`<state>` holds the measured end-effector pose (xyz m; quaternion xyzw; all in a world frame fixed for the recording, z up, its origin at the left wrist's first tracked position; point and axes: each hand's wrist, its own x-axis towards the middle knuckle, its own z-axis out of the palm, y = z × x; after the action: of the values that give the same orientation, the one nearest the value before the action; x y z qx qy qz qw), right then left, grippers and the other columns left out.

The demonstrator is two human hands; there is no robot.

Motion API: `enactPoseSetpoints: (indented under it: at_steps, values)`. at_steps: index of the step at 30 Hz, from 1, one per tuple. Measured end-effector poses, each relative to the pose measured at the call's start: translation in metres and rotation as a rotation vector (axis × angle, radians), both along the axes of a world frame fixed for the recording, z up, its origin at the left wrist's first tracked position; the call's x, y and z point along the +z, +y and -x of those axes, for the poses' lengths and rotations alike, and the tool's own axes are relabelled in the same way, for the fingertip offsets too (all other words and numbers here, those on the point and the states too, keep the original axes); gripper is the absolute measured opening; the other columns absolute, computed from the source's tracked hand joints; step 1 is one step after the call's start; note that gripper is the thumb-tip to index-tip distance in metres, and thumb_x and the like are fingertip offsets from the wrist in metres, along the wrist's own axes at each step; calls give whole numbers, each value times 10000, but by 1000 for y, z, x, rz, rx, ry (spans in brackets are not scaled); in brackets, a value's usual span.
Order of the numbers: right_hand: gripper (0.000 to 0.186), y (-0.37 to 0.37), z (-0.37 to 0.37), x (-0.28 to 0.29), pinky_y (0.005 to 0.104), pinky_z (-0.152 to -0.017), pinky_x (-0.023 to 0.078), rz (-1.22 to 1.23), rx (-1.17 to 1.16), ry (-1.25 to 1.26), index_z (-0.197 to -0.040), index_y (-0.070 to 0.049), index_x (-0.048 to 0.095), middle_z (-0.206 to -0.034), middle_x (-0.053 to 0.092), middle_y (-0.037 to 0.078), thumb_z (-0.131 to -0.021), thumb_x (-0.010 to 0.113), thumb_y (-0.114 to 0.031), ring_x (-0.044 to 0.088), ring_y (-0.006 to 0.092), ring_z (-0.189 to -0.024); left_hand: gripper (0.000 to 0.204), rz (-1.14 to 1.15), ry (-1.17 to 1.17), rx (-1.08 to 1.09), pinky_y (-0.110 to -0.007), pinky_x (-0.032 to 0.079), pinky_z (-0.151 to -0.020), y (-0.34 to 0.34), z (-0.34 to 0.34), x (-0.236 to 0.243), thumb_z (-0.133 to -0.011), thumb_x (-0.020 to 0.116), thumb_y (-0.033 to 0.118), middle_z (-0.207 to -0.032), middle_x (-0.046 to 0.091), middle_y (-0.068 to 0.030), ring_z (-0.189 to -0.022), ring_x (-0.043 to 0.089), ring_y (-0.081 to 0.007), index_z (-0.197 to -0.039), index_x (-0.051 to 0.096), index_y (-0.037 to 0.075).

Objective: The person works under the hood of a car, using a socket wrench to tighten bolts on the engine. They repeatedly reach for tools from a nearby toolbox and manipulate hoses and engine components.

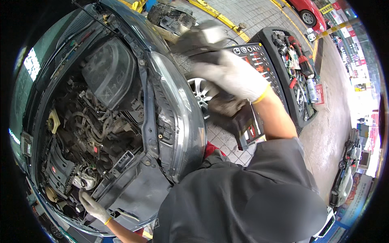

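Observation:
At the lower left, my left hand (94, 208) in a white glove rests at the engine bay's front edge. Its fingers are stretched out beside a dark round part (79, 208) and seem to close on nothing. My gloved right hand (237, 77) is off the car's side and smeared by motion. It appears to grip a dark, blurred piece with a silvery face (208, 34), whose kind I cannot make out. Below that hand is a brownish blurred shape (229, 106), also unclear. Hoses and a dark plastic engine cover (60, 170) show in the engine bay (97, 125).
An opened tool case (259, 60) holds rows of sockets. Beside it, a black tray (283, 97) carries a red power tool (304, 62), a spray can (311, 90) and hand tools. A silver wheel (198, 91) and greasy removed parts (172, 18) lie beyond the fender.

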<state>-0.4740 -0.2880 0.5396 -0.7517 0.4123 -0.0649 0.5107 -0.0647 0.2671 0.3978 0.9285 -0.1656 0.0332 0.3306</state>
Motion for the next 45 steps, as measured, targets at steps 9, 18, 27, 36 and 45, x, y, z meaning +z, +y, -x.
enactPoseSetpoints:
  at_steps: [9, 18, 27, 36, 45]
  values:
    - [629, -64, 181, -168, 538, -1133, 574, 787, -426, 475, -1537, -27, 589, -1403, 746, 284, -1014, 813, -294, 731, 471, -1306, 446, -329, -187, -16, -466, 527, -1162, 20, 19, -39, -1124, 721, 326, -1423, 749, -246, -1335, 694, -421, -1438, 737, 10]
    - [1055, -108, 300, -345, 536, -940, 683, 876, -368, 1166, -1740, 8, 326, -1309, 765, 263, -998, 813, -562, 825, 423, -1086, 275, -221, -209, -21, -466, 597, -941, 13, 27, -31, -1080, 737, 324, -1139, 819, -119, -1036, 769, -356, -1177, 821, 81]
    - [668, -162, 185, -166, 514, -1006, 634, 650, 74, 1191, -1320, 25, 747, -1230, 810, 311, -887, 900, -460, 798, 464, -1179, 217, -160, -217, 40, -448, 599, -869, 1, 26, -32, -1050, 778, 260, -1056, 818, -128, -947, 762, -352, -1094, 825, 53]
    - [402, 74, -327, -38, 470, -1064, 589, 511, 973, -1, -1497, -28, 656, -1316, 780, 235, -1151, 619, -230, 761, 431, -1224, 154, -151, -107, 172, -427, 609, -830, -12, 17, -27, -1013, 820, 173, -1006, 812, -159, -910, 777, -373, -1056, 829, 25]
    - [464, 74, -715, -301, 533, -1143, 566, 907, 973, 215, -1475, -52, 710, -1461, 726, 299, -1071, 548, -213, 693, 465, -1368, 111, -170, -80, 204, -417, 610, -820, -22, 2, -30, -975, 835, 89, -996, 803, -167, -882, 775, -365, -1033, 807, 0]
